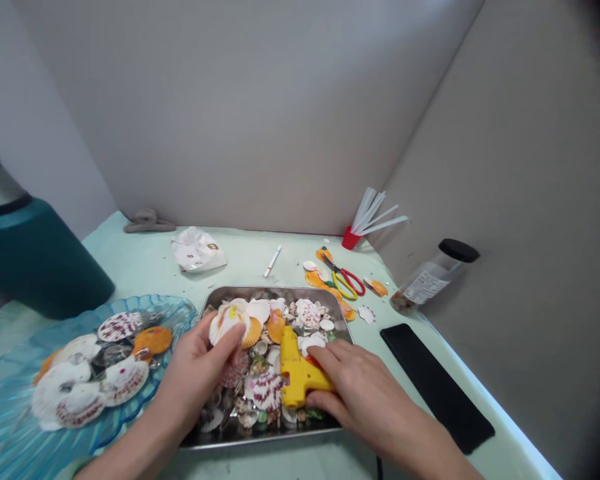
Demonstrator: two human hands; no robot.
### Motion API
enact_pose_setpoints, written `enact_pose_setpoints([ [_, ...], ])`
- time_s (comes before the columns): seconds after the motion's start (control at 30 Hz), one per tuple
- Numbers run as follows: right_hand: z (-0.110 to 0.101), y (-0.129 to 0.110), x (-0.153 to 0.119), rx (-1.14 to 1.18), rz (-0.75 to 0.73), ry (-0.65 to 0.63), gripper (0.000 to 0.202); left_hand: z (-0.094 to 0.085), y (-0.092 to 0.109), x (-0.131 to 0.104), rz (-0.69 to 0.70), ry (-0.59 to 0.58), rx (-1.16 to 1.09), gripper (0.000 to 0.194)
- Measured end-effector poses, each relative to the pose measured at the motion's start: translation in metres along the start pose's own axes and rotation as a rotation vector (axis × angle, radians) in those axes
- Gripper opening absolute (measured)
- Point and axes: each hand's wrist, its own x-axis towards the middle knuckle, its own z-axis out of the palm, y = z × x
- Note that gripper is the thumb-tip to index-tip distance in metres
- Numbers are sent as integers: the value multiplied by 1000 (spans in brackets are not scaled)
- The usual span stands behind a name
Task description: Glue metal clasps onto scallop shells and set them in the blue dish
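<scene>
Shell [223,327] and glue gun [291,368], held apart over the tray [260,441]

The left hand [199,362] has its grip closed on the shell, thumb on the near side, above the tray's far left part. A yellow spot [233,312] shows on the shell's upper face. The right hand [359,381] has its grip closed round the gun's handle, over the tray's right half; whether a finger presses the trigger cannot be told.

A light pinch at the shell's rim would likely serve best, with the fingertips off the face and well away from the gun's hot end, if it is heated. The shell should be steadied before the gun comes near, and the gun kept just above the loose shells [267,391], which could snag it or slide. A relaxed right wrist would probably make small aiming moves easier
</scene>
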Motion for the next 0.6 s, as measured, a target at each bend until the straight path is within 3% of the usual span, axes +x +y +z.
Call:
enact_pose_setpoints([
  [0.27,-16,10,7,30,-121,166,20,-7,10,-1,86,55,-25,28],
  [0.43,-20,-14,32,-21,-385,81,14,-15,16,3,179,94,-71,21],
  [0.6,-17,-42,64,-179,-470,55,12,-17,13,4,160,127,-48,20],
])
